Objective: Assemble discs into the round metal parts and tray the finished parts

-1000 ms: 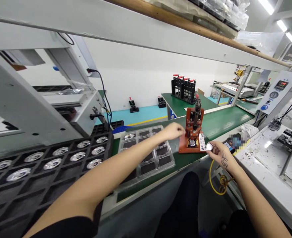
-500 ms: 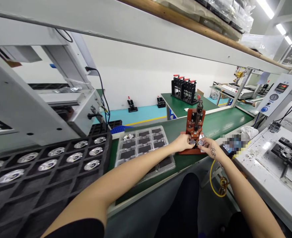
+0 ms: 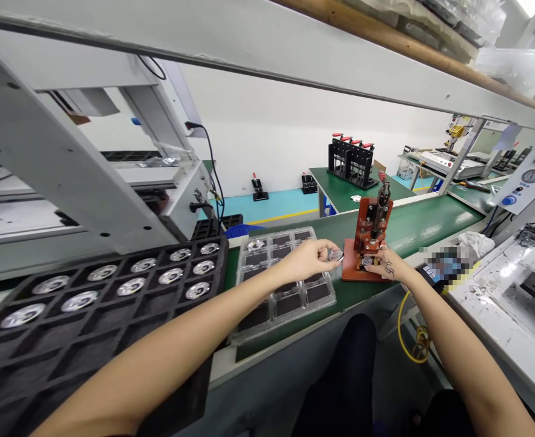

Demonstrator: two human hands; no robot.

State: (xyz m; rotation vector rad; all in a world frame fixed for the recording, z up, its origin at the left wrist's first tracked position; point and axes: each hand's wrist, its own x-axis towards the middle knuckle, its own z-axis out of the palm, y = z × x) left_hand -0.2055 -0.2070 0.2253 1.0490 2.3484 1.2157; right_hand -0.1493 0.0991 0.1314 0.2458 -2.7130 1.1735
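My left hand (image 3: 310, 260) is closed, pinching a shiny round metal disc (image 3: 336, 256) by its edge between thumb and fingers. It hovers over the right side of a clear plastic tray (image 3: 236, 332), just left of a red-brown toggle clamp fixture (image 3: 350, 267). At the fixture's base, my right hand (image 3: 391, 264) has its fingers closed at the side of a second round disc (image 3: 366, 261). That disc is at the nest under the clamp; whether it is fully seated I cannot tell. The clamp's lever (image 3: 383, 200) stands raised.
On the left, a black compartment tray (image 3: 126, 346) holds several shiny discs. One more disc (image 3: 255, 245) lies in the clear tray's back left pocket. Right of the fixture are a dark handheld device (image 3: 440, 267) and a white cloth (image 3: 475, 244). A grey beam (image 3: 295, 67) crosses overhead.
My left hand has moved left, away from the fixture, carrying its disc. My right hand stays at the fixture with the other disc, now lower at the nest. The view has shifted left.
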